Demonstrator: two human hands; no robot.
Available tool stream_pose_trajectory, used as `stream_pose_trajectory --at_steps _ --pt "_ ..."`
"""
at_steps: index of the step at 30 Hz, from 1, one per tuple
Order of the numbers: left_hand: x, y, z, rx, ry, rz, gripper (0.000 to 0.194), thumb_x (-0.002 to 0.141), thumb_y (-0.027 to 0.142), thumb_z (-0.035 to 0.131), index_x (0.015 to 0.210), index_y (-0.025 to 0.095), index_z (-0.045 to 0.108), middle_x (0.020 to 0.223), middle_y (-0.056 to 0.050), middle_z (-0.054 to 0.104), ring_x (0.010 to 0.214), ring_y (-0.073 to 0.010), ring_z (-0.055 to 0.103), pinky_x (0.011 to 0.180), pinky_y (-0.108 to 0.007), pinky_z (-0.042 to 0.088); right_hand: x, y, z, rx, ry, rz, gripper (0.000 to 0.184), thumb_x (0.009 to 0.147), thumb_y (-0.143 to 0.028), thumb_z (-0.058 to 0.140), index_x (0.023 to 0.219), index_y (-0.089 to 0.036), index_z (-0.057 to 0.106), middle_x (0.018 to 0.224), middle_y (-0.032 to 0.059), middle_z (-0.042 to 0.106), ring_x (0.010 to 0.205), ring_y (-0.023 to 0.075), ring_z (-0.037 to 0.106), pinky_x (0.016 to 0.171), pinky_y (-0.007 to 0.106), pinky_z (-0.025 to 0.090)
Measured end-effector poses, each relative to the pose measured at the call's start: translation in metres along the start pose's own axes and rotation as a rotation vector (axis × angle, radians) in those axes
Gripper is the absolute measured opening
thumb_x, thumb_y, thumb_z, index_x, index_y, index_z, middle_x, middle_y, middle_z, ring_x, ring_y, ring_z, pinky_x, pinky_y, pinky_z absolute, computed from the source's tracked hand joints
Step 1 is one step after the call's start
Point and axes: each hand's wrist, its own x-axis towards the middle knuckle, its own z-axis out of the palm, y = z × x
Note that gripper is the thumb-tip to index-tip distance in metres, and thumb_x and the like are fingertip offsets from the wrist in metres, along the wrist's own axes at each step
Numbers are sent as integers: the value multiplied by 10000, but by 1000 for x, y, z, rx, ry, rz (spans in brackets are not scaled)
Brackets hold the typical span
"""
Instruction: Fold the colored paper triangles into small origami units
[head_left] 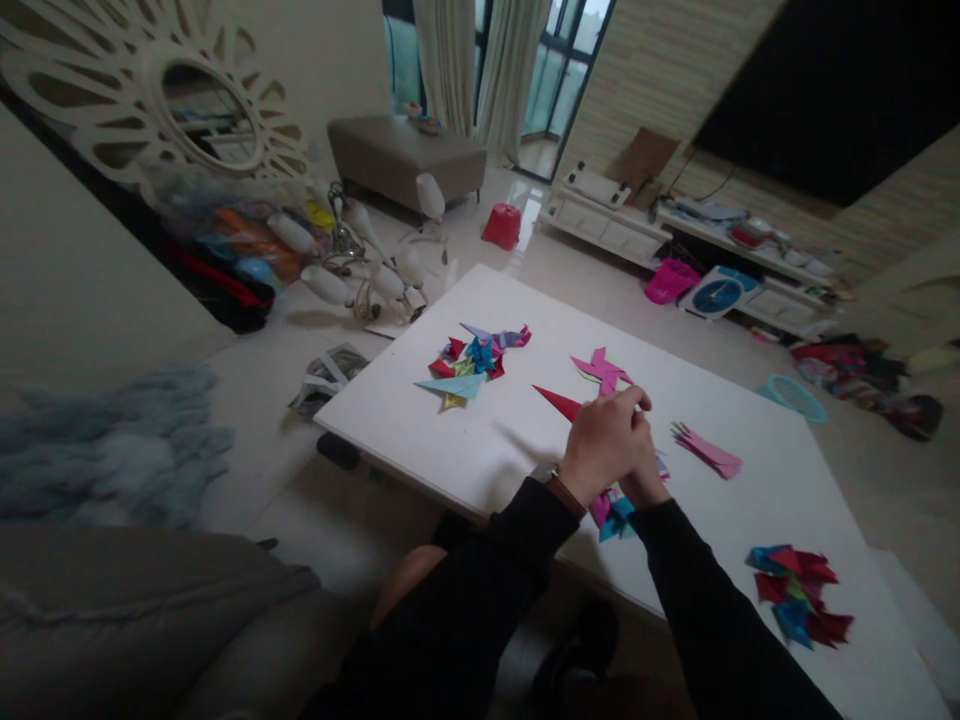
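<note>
Left hand [606, 432] and right hand [646, 470] meet; red folded paper [556, 403] projects from them toward ten o'clock. Each grip I cannot tell. Probably it is folding; next move calls for careful creasing.

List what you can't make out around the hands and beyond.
All in the head view:
Right hand: fingers mostly hidden by the left hand; any grip unclear.
Red paper: right end hidden by the left hand.
Pink and blue papers: partly covered by the hands and wrists.
Left paper cluster: individual folds too small, blurred.
Black screen: cut off by the top and right edges.
</note>
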Motion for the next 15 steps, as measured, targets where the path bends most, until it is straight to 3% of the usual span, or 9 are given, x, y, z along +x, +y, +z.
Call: stream_pose_trajectory --at_steps 3,5,10,15 --pt "-3 -5 -2 155 -98 115 277 894 111 481 1083 216 655 1062 -70 722 1033 -221 660 948 -363 487 -24 2 -42 176 108 151 345 681 -504 783 756 -234 581 542 -66 486 482 109 479 441 228 434" --pt "-6 -8 -1 260 -193 203 298 841 67 517 1055 218 658 1091 -64 703 1102 -227 630 1011 -379 459 -37 4 -58 321 168 251 368 608 -451 837 773 -214 609 512 -88 455 437 84 439 414 207 412" --pt "-11 -17 8 365 -378 333 267 821 49 551 1008 203 663 1070 -64 669 1080 -235 611 1048 -426 434 -45 3 -68 464 161 284 339 604 -398 843 765 -205 614 508 -89 483 395 77 432 368 201 340" --pt "-5 -30 22 150 -472 252 107 842 124 646 926 190 654 1000 -57 666 932 -194 638 859 -325 516 -37 -2 -85 506 106 290 251 659 -353 791 744 -204 608 520 -66 533 390 83 445 362 204 312"
